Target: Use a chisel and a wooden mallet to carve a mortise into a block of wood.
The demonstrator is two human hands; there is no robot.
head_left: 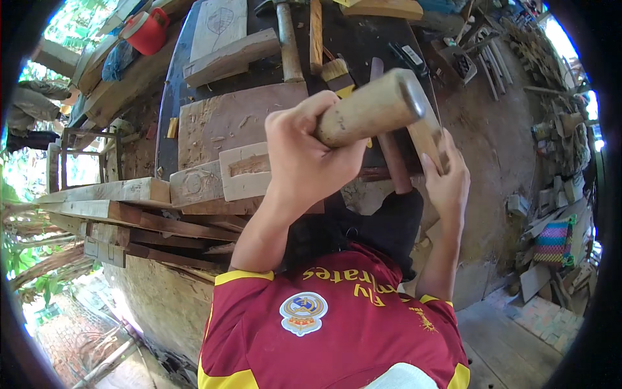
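My left hand (314, 152) is wrapped round a thick, pale wooden handle (366, 110) with a metal-rimmed end, raised over the bench. The tool's other end is hidden behind the hand. To the right, my right hand (448, 178) grips a wooden piece (424, 139) at the bench edge, thumb on one side and fingers on the other. Beside my left wrist lies a wooden block with a rectangular hollow (236, 170). Between my hands a dark, round wooden handle (393, 159) slants toward my lap, partly covered by the pale one.
A hammer (289, 48), a brush (337, 72) and a wooden board (214, 126) with chips lie on the dark bench. Stacked planks (129, 192) jut out at the left. A red jug (145, 32) stands at the far left; scrap wood (564, 129) lines the right.
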